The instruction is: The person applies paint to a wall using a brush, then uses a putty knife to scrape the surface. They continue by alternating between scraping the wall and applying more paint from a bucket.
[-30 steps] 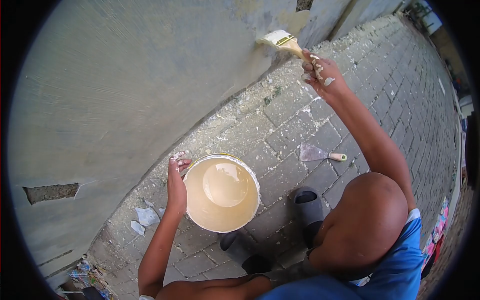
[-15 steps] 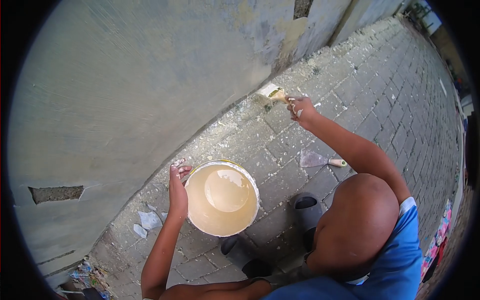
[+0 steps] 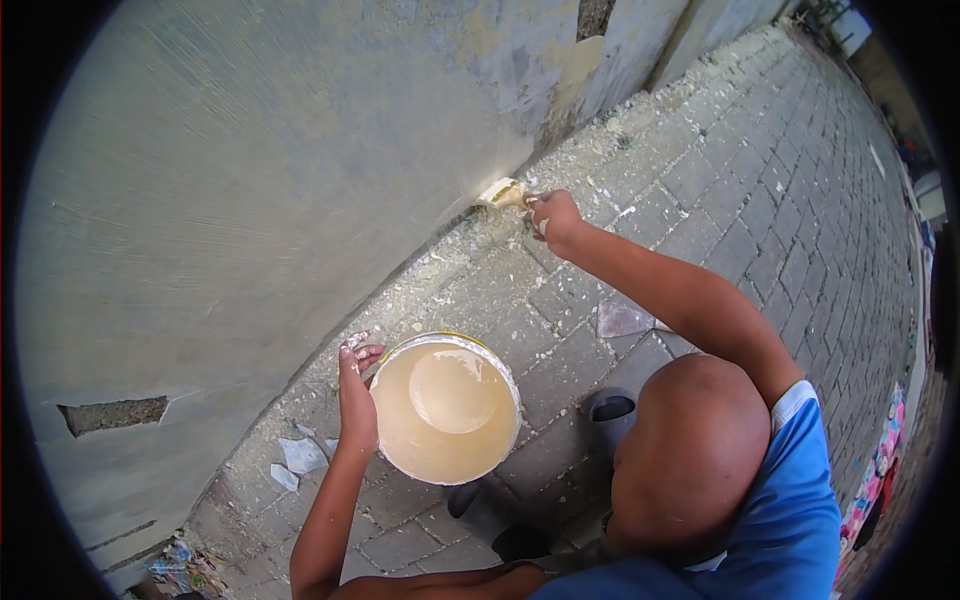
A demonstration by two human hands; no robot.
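Note:
My right hand (image 3: 555, 213) is closed on the handle of a wide paintbrush (image 3: 503, 192). The cream-loaded bristles press where the grey wall (image 3: 250, 180) meets the paved ground. My left hand (image 3: 355, 392) grips the left rim of a white bucket (image 3: 444, 341), which stands on the paving and holds cream paint. Paint spatters mark both hands.
A putty knife (image 3: 620, 320) lies on the paving bricks, partly hidden under my right arm. My knee (image 3: 690, 450), blue shorts and dark rubber boots (image 3: 610, 410) fill the lower right. Low on the left the wall has a broken hole (image 3: 110, 413). Paint flakes (image 3: 300, 455) litter the ground.
My right hand has swept the brush down from high on the wall to its base and to the left. My left hand has stayed on the bucket rim.

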